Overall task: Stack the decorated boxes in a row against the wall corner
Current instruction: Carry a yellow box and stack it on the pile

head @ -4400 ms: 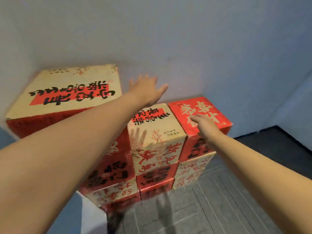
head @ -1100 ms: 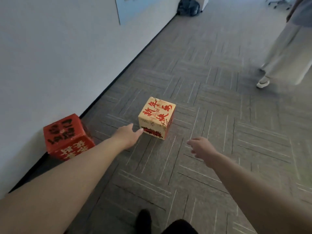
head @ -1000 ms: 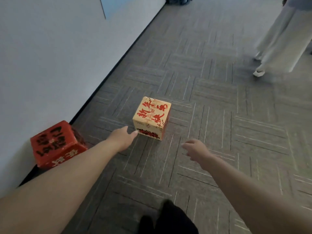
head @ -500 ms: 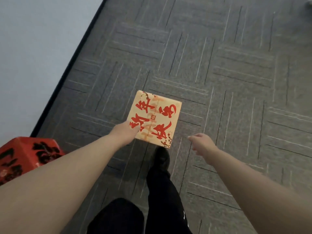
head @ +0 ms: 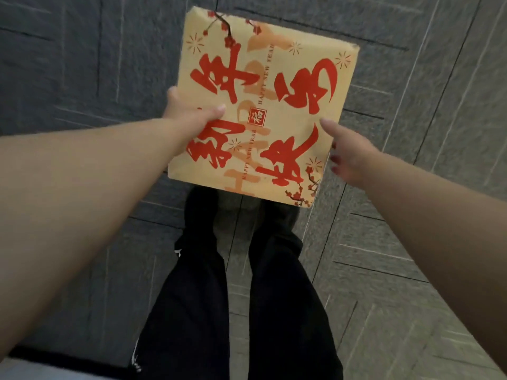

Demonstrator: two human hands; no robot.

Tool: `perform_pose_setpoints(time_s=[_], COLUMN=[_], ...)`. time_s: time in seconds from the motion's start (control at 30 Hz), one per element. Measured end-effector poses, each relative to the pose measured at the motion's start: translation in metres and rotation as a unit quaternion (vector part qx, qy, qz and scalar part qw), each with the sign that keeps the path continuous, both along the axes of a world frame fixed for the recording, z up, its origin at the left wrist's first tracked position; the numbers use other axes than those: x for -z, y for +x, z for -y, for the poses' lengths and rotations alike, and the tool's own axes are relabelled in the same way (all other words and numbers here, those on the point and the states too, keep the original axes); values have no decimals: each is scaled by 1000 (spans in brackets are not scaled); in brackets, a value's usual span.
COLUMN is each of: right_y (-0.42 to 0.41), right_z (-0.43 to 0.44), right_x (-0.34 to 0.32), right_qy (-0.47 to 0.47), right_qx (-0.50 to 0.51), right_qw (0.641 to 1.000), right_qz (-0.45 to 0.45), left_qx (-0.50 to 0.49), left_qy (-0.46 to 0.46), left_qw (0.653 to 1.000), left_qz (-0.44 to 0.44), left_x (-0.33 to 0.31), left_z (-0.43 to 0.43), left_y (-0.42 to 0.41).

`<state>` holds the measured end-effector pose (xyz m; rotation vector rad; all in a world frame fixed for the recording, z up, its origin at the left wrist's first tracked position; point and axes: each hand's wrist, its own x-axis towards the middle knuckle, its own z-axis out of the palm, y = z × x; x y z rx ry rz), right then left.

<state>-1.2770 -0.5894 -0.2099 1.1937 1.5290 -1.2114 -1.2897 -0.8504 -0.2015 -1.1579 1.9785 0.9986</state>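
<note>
I look straight down on one decorated box (head: 274, 64), whose yellow top bears large red characters and plum blossom. My left hand (head: 189, 113) grips its left edge, thumb laid on the top and fingers round the side. Over at the right edge my right hand (head: 348, 154) holds it too, the thumb reaching over the top and the fingers against the right side. The box hides my feet. Neither the stacked row nor the wall corner is in view.
Grey carpet tiles (head: 82, 64) with a line pattern cover the floor all round. My legs in black trousers (head: 192, 297) stand right below the box. A pale strip with a dark skirting (head: 27, 371) shows at the bottom left.
I have turned from the stacked boxes and walked to this box on the floor. Since half a second ago both hands have closed on its edges, and it fills far more of the view.
</note>
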Motion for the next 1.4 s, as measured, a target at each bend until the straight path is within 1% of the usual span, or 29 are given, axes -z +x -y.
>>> perform_pose_setpoints(time_s=[0.03,0.07,0.13,0.2,0.27,0.33,0.43,0.5,0.6,0.67,0.77,0.83,0.9,1.0,1.1,1.23,1.4], right_y=[1,1,-2,-11,-25,-45,-83,-108,-131,-135,-116,-88,-48,25,108,218,369], right_z=[5,11,19,20,12,0,-23,-41,-73,-95,-125,-145,-162,-174,-171,-155,-100], right_x=[6,7,-5,-35,-75,-125,-228,-309,-442,-521,-619,-665,-697,-727,-738,-747,-771], right_qy=[-28,-35,-8,9,6,5,6,11,41,61,88,107,146,217,296,368,421], right_qx=[24,36,41,46,57,52,40,44,62,92,162,218,281,380,473,554,613], right_qw=[999,999,999,999,998,998,996,990,968,944,908,878,841,775,705,629,560], right_qz=[2,-6,-12,-11,-13,-28,-76,-131,-239,-312,-377,-413,-439,-456,-438,-403,-366], left_qx=[-21,-38,-51,-39,-19,5,53,74,98,129,161,199,239,312,380,446,509], left_qy=[7,13,19,20,24,31,25,24,52,80,137,190,241,333,438,489,532], left_qw=[1000,999,998,999,999,998,993,987,971,950,914,883,848,793,736,684,630], left_qz=[-1,-2,-9,-19,-31,-55,-104,-142,-212,-274,-347,-379,-406,-404,-350,-308,-247], left_x=[4,4,-9,-37,-79,-133,-234,-315,-447,-527,-624,-671,-707,-743,-760,-769,-779], left_z=[-2,-4,-6,-8,-10,-16,-34,-49,-77,-100,-140,-168,-198,-245,-292,-338,-365], left_y=[0,-1,-5,-18,-40,-66,-109,-138,-170,-184,-189,-186,-177,-146,-98,-18,118])
